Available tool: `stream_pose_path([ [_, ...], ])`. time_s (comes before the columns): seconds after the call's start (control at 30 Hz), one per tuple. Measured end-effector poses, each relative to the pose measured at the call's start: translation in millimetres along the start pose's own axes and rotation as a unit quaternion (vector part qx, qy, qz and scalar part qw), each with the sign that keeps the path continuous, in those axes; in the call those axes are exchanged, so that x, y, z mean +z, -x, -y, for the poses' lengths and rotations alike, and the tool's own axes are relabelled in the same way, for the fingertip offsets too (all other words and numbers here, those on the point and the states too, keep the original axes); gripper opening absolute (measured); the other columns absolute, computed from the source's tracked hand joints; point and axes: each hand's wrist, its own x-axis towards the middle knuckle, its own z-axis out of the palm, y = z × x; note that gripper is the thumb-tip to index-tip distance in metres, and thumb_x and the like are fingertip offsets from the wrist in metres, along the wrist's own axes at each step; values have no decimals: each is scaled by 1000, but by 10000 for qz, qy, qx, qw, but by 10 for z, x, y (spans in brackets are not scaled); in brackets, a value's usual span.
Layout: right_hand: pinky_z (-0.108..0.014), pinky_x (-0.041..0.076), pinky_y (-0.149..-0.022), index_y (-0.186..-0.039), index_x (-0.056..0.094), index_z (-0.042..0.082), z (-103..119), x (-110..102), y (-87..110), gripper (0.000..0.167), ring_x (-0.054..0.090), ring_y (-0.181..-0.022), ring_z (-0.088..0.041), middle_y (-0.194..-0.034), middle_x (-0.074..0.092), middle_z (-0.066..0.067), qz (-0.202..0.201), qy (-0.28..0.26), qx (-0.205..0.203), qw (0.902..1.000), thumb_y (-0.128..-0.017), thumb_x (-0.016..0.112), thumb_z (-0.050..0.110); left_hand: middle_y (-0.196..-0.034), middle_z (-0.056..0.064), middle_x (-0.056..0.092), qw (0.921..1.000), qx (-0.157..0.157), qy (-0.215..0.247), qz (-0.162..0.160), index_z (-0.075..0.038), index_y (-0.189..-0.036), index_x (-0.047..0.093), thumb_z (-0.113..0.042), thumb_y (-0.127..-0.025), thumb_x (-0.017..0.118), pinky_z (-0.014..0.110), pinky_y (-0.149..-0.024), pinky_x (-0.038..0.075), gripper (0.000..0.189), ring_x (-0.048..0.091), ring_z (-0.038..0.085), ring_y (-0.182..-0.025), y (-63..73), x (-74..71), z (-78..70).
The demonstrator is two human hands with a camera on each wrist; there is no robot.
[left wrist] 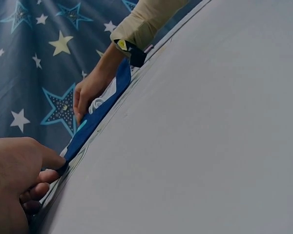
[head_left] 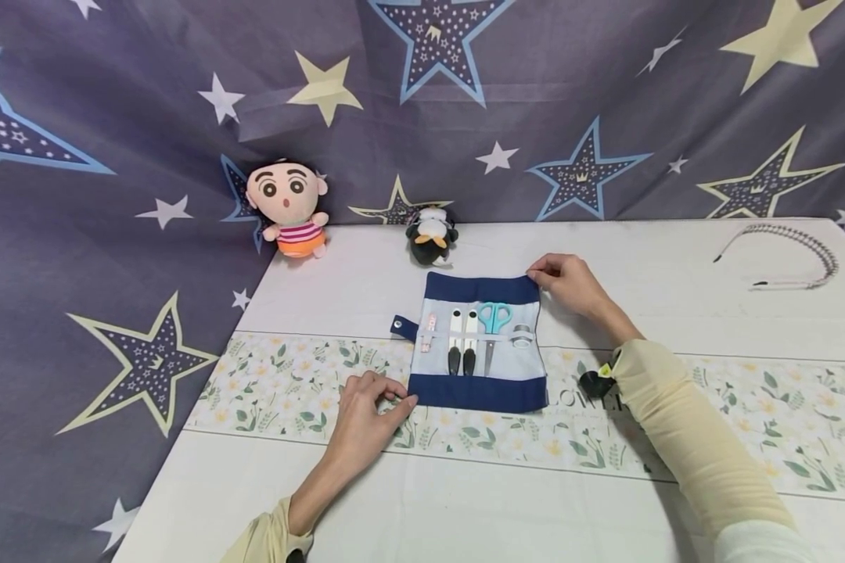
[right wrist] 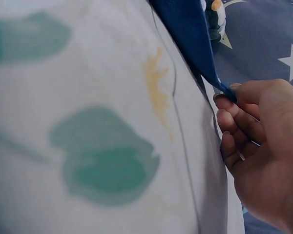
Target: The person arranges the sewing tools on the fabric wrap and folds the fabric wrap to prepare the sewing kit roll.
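Note:
A navy fabric pouch [head_left: 482, 395] lies opened out on the table, with a pale blue lining and a snap tab [head_left: 404, 328] at its left. An elastic band across it holds a small pink-and-white item [head_left: 429, 333], two white tools with black tips [head_left: 455, 328], turquoise-handled scissors [head_left: 495, 317] and a roundish whitish item [head_left: 522, 336] of unclear kind. My left hand [head_left: 369, 414] pinches the near left corner between thumb and fingers. At the far right corner, my right hand [head_left: 573, 285] pinches the fabric; the right wrist view shows that navy corner [right wrist: 227, 91] lifted at the fingertips.
Behind the pouch sits a penguin plush [head_left: 432, 236]. A doll in a striped top [head_left: 296, 209] stands at the back left, and a headband [head_left: 827, 258] lies at the back right. A floral strip [head_left: 267, 383] crosses the white tablecloth; a star-patterned curtain [head_left: 366, 156] hangs behind.

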Motion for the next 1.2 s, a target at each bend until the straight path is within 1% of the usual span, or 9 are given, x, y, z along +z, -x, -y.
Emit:
stream_pose_path([
  [0.27,-29,42,-68,-105,74,-2,-5,-75,91,18,55,-74,-20,-92,71,-14,-28,22,-7,10000,-104,63,12,-83,-3,55,9999,-47,-7,125,-15,-84,71,-13,-87,83,39,-81,34,12,44,20,-86,-44,-26,0],
  [0.43,-26,43,-63,-104,75,-1,-9,-173,278,17,54,-69,-17,-87,71,-13,-93,-67,-38,9999,-102,65,12,-79,-5,60,9998,151,-58,96,-11,-86,71,-8,-88,80,39,-84,38,10,48,19,-82,-135,-44,20],
  [0.53,-26,44,-63,-103,76,1,-7,-251,417,15,56,-69,-18,-86,71,-11,-97,-31,7,9999,-101,67,13,-76,-5,61,9997,161,-40,177,-9,-86,70,-5,-90,77,39,-81,39,9,49,18,-78,-235,-61,33],
  [0.63,-26,45,-62,-102,76,2,-19,-329,561,12,57,-69,-19,-86,71,-10,-47,37,4,10000,-100,68,12,-74,-3,61,9991,68,108,395,-6,-88,69,-4,-93,72,36,-77,42,6,51,17,-72,-374,-85,56],
  [0.67,-25,45,-62,-102,75,2,-23,-349,606,11,57,-69,-19,-85,70,-9,-26,54,-6,10000,-100,67,10,-74,-3,61,9989,1,149,455,-5,-90,68,-5,-94,70,32,-71,40,5,52,17,-71,-423,-88,66],
  [0.73,-25,45,-61,-101,75,2,-31,-391,705,10,57,-68,-18,-85,70,-9,49,28,-65,10000,-100,67,9,-73,-2,62,9982,-49,235,552,-3,-92,67,-6,-96,68,29,-65,42,5,54,15,-66,-533,-83,80],
  [0.83,-26,47,-62,-101,74,2,-35,-454,859,9,58,-69,-18,-85,70,-8,184,-64,-117,9997,-100,65,7,-71,-2,62,9981,-65,207,584,-3,-94,67,-7,-98,66,28,-59,43,6,54,14,-60,-717,-40,90],
  [1.0,-27,46,-59,-99,73,4,-26,-531,1104,7,55,-66,-16,-83,68,-6,413,-165,-39,9990,-99,67,5,-72,0,63,9980,64,127,623,-4,-98,67,-7,-100,63,31,-61,44,6,56,16,-60,-1048,62,85],
  [1.2,-27,46,-57,-99,71,5,10,-574,1317,3,54,-66,-14,-84,67,-4,683,-170,82,9975,-99,68,5,-80,4,63,9973,2,59,733,-3,-102,67,-7,-103,59,32,-66,45,9,58,19,-68,-1404,213,44],
])
